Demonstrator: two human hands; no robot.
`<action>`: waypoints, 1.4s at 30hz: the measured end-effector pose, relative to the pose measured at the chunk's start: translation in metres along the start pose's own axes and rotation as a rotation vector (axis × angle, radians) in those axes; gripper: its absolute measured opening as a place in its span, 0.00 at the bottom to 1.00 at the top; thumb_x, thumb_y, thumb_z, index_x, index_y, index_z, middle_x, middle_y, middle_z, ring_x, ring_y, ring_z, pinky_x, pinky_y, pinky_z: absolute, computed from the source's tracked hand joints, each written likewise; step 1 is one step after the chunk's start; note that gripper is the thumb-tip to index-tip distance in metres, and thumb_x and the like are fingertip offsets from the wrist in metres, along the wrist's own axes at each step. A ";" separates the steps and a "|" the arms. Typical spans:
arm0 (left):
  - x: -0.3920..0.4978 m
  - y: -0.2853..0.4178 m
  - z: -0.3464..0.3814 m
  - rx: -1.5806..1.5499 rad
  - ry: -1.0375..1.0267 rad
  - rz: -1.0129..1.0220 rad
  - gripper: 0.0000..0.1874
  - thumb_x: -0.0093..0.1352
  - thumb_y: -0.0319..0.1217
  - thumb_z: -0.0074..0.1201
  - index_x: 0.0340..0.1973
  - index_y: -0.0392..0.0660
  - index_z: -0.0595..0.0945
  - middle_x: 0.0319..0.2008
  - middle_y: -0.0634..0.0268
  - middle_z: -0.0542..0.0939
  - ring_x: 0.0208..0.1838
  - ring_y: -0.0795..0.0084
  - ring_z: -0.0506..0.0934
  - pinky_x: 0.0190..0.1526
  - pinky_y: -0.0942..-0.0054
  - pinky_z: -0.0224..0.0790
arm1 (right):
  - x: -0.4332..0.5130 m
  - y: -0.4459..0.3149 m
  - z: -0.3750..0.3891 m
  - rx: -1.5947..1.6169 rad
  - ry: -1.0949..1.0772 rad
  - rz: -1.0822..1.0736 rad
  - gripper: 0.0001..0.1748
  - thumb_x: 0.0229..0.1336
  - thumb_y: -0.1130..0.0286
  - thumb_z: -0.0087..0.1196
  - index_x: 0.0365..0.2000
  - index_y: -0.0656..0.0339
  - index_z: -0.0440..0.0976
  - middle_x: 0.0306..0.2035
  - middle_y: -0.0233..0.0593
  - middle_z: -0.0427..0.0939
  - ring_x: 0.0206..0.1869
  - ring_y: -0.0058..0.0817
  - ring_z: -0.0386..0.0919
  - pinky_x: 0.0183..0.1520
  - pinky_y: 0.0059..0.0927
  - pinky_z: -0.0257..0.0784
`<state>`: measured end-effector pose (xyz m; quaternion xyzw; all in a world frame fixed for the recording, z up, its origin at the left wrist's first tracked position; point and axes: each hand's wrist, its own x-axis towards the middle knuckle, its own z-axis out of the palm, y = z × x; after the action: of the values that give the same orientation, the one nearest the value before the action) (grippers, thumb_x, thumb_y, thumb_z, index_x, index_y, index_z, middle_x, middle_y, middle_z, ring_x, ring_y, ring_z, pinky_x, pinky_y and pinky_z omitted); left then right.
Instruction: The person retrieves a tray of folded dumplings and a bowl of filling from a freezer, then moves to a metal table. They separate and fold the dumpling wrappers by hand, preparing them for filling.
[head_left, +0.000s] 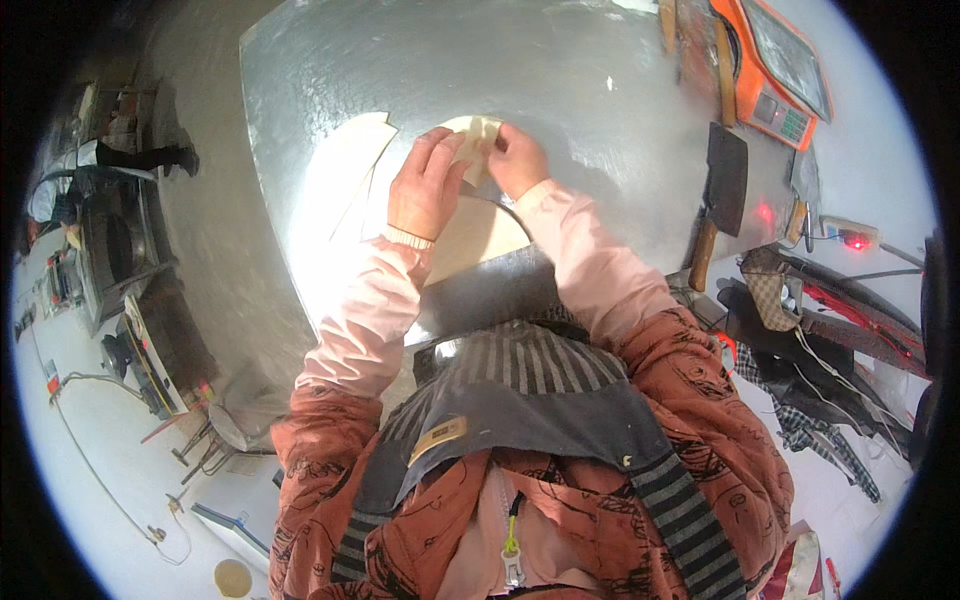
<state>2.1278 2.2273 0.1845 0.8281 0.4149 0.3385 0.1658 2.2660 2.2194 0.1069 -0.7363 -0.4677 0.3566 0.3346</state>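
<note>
My left hand (424, 187) and my right hand (519, 160) hold a small, pale, curved piece of what looks like dough sheet (480, 129) between them. The right thumb and finger pinch its right edge, while the left fingers lie over its left side and hide part of it. Closer to my body, a larger flat pale sheet (480, 236) with a rounded right edge lies on the metal tabletop (525, 67). Left of my left hand are more flat pale sheets (349, 161), overlapping and partly washed out by glare.
At the table's right side lies a cleaver (727, 180) with a wooden handle, below an orange digital scale (784, 105). A wooden stick (725, 75) rests beside the scale. A patterned pouch (772, 292) and cables are further right. Another person (64, 187) stands at far left near equipment.
</note>
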 end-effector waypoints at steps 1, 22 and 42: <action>-0.003 -0.003 0.005 -0.050 -0.081 -0.073 0.12 0.56 0.23 0.55 0.37 0.45 0.78 0.42 0.59 0.74 0.45 0.57 0.73 0.42 0.66 0.69 | 0.006 0.006 -0.008 -0.005 0.013 0.032 0.15 0.46 0.59 0.55 0.28 0.61 0.72 0.28 0.45 0.77 0.33 0.42 0.75 0.37 0.38 0.69; -0.023 -0.047 0.061 0.309 -0.325 -0.107 0.33 0.62 0.40 0.50 0.60 0.47 0.59 0.63 0.51 0.54 0.66 0.52 0.50 0.64 0.56 0.43 | 0.022 0.026 -0.034 -0.210 0.003 0.115 0.13 0.48 0.60 0.53 0.28 0.59 0.75 0.28 0.39 0.79 0.33 0.35 0.77 0.38 0.32 0.70; -0.073 -0.030 -0.017 -1.426 0.145 -1.357 0.22 0.70 0.35 0.40 0.53 0.31 0.64 0.50 0.52 0.71 0.50 0.59 0.73 0.43 0.67 0.74 | -0.026 -0.035 -0.011 0.102 -0.335 -0.267 0.10 0.50 0.62 0.52 0.32 0.55 0.74 0.32 0.39 0.77 0.37 0.37 0.75 0.40 0.35 0.70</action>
<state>2.0679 2.1864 0.1491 0.0979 0.5100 0.3924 0.7592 2.2511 2.2056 0.1468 -0.5805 -0.5912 0.4497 0.3335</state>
